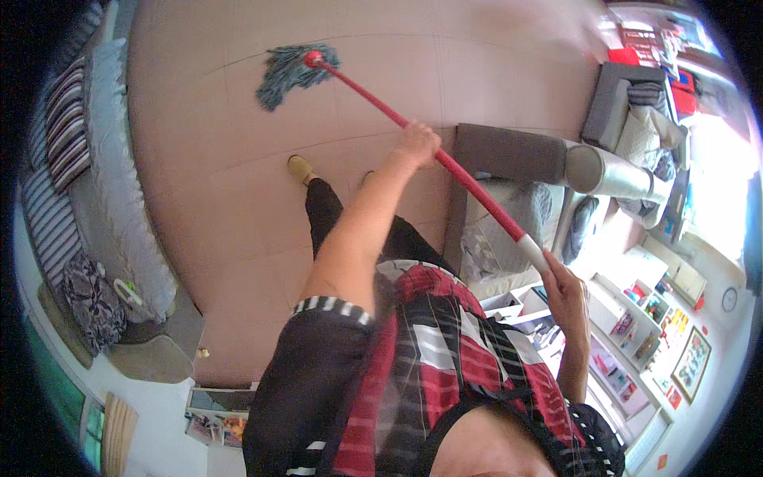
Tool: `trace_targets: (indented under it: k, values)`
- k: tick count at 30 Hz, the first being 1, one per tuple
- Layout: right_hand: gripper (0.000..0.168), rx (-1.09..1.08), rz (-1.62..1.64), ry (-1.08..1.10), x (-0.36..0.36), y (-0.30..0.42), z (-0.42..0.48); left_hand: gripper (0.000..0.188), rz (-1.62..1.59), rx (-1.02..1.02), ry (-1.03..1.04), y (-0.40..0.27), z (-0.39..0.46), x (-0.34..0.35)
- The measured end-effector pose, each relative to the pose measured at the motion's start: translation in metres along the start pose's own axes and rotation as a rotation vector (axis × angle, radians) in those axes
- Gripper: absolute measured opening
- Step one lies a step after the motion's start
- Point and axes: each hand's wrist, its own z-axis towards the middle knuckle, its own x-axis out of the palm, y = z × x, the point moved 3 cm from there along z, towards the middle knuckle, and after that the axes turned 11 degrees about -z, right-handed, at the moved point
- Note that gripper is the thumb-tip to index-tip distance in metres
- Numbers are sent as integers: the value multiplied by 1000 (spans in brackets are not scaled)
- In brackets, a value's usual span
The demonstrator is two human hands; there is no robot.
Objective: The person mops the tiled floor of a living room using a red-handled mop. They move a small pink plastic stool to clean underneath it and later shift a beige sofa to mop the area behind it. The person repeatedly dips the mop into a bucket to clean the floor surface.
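Note:
A string mop [292,74] with grey-green strands rests on the tiled floor ahead of me, its strands fanned out to the left. Its red pole [477,188] slants back towards my right side and ends in a white section. My left hand [419,143] is wrapped around the middle of the pole. Farther up, my right hand [565,292] grips the white end, hiding the pole's tip. One foot in a tan shoe [300,169] stands on the floor behind the mop head; the other foot is mostly hidden by my left forearm.
To the left runs a sofa with a pale cover [110,149], striped cushions [67,125] and a patterned cushion [94,301]. A grey sofa [509,152] stands close on my right, with a further sofa section [602,107] beyond. White shelves [620,304] line the right wall. A low cabinet [220,399] is behind left.

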Motion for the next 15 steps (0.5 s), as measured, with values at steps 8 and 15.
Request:
trace_targets:
  k: [8,15]
  values:
    - [36,198,-18,2,46,-54,-72,14,34,330,140,-124,57,70]
    - [33,228,79,112,45,-101,-163,16,-77,498,276,-213,-28,116]
